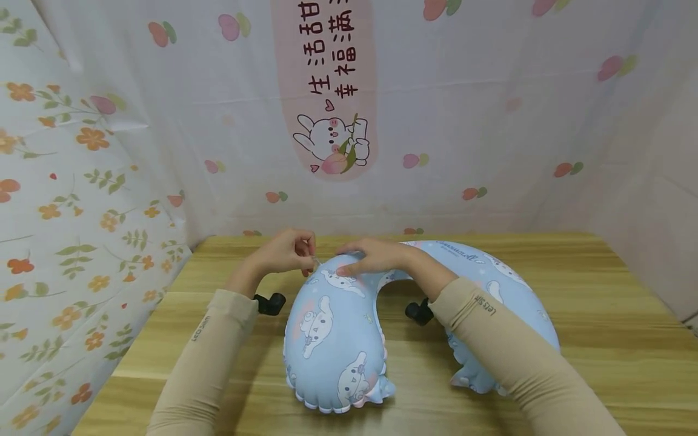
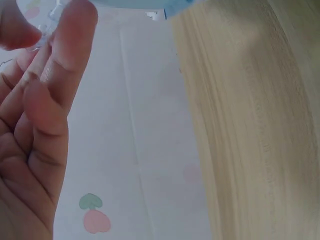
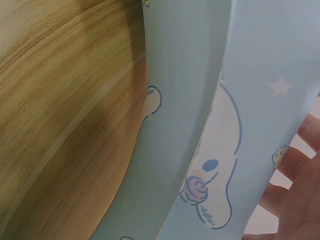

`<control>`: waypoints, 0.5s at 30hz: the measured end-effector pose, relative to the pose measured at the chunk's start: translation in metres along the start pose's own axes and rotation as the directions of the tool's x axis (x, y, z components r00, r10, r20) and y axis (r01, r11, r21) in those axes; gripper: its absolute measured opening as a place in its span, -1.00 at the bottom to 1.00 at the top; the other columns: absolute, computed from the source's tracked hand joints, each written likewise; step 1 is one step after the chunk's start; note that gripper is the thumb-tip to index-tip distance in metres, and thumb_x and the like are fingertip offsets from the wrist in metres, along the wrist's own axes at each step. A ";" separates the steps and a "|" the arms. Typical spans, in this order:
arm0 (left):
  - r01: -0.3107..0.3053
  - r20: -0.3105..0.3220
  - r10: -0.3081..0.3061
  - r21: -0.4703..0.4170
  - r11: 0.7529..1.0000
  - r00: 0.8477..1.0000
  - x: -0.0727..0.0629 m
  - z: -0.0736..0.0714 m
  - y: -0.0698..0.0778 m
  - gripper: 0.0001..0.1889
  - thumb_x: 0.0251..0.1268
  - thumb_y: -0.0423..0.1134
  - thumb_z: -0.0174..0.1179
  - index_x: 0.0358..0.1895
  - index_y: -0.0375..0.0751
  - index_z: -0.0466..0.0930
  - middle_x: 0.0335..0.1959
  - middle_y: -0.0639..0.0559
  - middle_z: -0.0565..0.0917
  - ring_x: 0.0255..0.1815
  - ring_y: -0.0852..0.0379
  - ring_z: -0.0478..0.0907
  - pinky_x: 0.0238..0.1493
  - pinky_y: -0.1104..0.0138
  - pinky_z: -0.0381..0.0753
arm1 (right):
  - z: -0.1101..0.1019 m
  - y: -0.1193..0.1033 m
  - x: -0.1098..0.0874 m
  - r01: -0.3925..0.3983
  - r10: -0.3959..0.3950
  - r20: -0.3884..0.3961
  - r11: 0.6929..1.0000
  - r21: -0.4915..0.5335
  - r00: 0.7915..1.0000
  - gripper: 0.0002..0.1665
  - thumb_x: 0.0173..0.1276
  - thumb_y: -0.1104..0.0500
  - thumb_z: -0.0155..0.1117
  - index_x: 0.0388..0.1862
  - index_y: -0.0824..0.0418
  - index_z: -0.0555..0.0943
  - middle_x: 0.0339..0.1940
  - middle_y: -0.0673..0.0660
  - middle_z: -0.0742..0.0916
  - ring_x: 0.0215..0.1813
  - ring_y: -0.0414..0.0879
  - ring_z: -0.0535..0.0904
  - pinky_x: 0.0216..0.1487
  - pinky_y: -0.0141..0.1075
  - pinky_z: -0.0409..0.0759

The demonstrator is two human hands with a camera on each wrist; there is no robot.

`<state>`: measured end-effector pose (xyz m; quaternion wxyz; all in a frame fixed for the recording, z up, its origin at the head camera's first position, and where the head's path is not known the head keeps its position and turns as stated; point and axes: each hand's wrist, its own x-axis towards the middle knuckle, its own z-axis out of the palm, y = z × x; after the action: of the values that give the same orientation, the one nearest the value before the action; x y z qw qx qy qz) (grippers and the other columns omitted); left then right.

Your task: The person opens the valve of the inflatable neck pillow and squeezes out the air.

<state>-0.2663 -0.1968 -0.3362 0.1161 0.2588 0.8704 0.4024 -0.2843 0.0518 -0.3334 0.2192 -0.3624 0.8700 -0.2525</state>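
Note:
A puffy light-blue U-shaped inflatable (image 1: 332, 327) with white cartoon-dog prints and ruffled edges lies on the wooden table, its opening toward me. At the far left bend of it, my left hand (image 1: 289, 251) pinches a small clear plastic valve (image 2: 45, 32) between thumb and fingertips. The valve is partly covered by the fingers. My right hand (image 1: 376, 254) grips the same bend just right of the valve, thumb on the near surface and fingers over the far side. In the right wrist view, those fingers (image 3: 295, 175) lie along the tube's edge, partly hidden behind it.
The wooden table (image 1: 600, 339) runs under the inflatable. Behind it hangs a white fruit-print cloth (image 1: 447, 109) with a rabbit drawing, and a flower-print cloth (image 1: 82, 212) hangs at the left. A black wrist camera (image 1: 269, 304) sits at the left wrist, another (image 1: 418, 312) at the right.

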 end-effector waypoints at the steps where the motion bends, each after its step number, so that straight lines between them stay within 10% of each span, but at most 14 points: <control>1: 0.000 0.002 0.000 -0.010 1.000 1.000 0.000 0.000 -0.001 -0.92 0.16 -0.44 0.21 -0.37 -0.26 0.49 -0.58 -0.17 0.70 -0.53 -0.10 0.69 -0.23 0.20 0.65 | 0.000 0.000 0.000 -0.001 0.001 0.002 1.000 -0.004 1.000 -0.26 0.41 -0.19 0.21 0.47 0.08 0.40 0.49 0.11 0.46 0.55 0.07 0.28 0.53 0.05 0.24; 15: 0.007 0.058 -0.003 -0.069 0.998 0.998 -0.002 0.007 -0.004 -0.93 0.28 -0.47 0.15 -0.24 -0.36 0.61 -0.47 -0.15 0.74 -0.41 -0.25 0.70 -0.18 0.23 0.72 | -0.002 -0.004 -0.006 0.019 -0.018 0.038 0.999 -0.029 0.999 -0.24 0.39 -0.17 0.24 0.46 0.15 0.40 0.49 0.15 0.46 0.54 0.11 0.29 0.51 0.08 0.26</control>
<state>-0.2638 -0.1957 -0.3437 0.1509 0.2641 0.8527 0.4246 -0.2796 0.0544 -0.3285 0.2278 -0.3783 0.8660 -0.2346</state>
